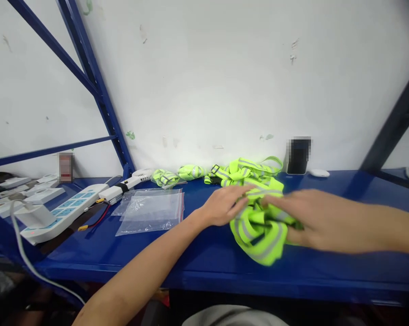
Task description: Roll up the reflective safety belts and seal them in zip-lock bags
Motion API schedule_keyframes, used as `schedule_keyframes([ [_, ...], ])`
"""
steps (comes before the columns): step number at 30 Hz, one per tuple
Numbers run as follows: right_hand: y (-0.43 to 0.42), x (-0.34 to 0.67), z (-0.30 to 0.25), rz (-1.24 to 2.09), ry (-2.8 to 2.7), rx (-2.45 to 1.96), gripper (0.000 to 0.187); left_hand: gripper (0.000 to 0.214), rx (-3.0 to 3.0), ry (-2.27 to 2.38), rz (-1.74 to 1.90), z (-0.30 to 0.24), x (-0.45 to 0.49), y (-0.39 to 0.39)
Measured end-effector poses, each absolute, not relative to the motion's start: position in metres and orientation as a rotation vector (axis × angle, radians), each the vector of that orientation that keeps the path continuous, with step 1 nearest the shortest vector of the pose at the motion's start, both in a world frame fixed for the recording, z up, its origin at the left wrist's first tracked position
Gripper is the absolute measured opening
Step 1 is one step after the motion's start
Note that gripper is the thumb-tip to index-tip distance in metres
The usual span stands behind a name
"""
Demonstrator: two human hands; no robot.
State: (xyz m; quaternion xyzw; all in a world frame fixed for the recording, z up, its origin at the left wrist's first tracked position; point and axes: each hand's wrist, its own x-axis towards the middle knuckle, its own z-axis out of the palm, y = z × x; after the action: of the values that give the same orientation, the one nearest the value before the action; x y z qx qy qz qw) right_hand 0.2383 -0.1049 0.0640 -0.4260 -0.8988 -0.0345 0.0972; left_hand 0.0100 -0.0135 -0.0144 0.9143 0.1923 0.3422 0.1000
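Observation:
A bunched pile of neon-yellow reflective straps point(258, 240) with silver stripes, like strap-type safety vests, lies on the blue shelf. My left hand point(223, 203) reaches in from the left, its fingers and thumb closed on a strap near the pile's middle. From the right comes my right hand point(313, 219), blurred by motion. Its forefinger points into the pile and its lower fingers curl under, with strap between them. More of the yellow webbing point(248, 167) stretches back towards the wall, and a black buckle point(215, 169) shows at its left end.
Clear zip bags point(153, 208) lie left of the pile. Behind them sit two rolled yellow bundles, one bagged point(165, 178), one loose point(191, 172). A white fan point(134, 179), power strip point(68, 210) and cables are farther left. A phone point(297, 156) leans on the wall beside a white case point(319, 173).

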Motion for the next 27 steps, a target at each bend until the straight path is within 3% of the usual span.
schedule_keyframes([
  [3, -0.078, 0.212, 0.099, -0.139, -2.560, -1.172, 0.020, 0.051, 2.107, 0.629, 1.477, -0.013, 0.003, -0.001],
  [6, -0.039, 0.198, 0.104, -0.218, -2.205, -1.143, 0.025, 0.050, 1.521, 0.775, 1.742, -0.007, -0.005, 0.014],
  [9, -0.005, 0.194, 0.074, 0.066, -2.008, -1.237, 0.034, 0.042, 1.230, 0.913, 1.838, -0.002, -0.017, 0.025],
  [12, 0.010, 0.197, 0.032, 0.351, -1.895, -1.373, 0.041, 0.039, 1.520, 1.014, 1.804, -0.003, -0.027, 0.026],
  [17, 0.004, 0.213, -0.007, 0.572, -1.518, -1.357, 0.035, 0.050, 2.219, 0.866, 1.361, -0.013, -0.022, 0.011],
  [22, 0.001, 0.213, -0.014, 0.886, -1.337, -1.069, 0.027, 0.045, 2.133, 0.742, 1.207, -0.012, -0.007, 0.000],
  [27, 0.003, 0.214, -0.014, 0.595, -1.443, -0.977, 0.030, 0.044, 2.046, 0.723, 1.301, -0.010, 0.000, -0.007],
])
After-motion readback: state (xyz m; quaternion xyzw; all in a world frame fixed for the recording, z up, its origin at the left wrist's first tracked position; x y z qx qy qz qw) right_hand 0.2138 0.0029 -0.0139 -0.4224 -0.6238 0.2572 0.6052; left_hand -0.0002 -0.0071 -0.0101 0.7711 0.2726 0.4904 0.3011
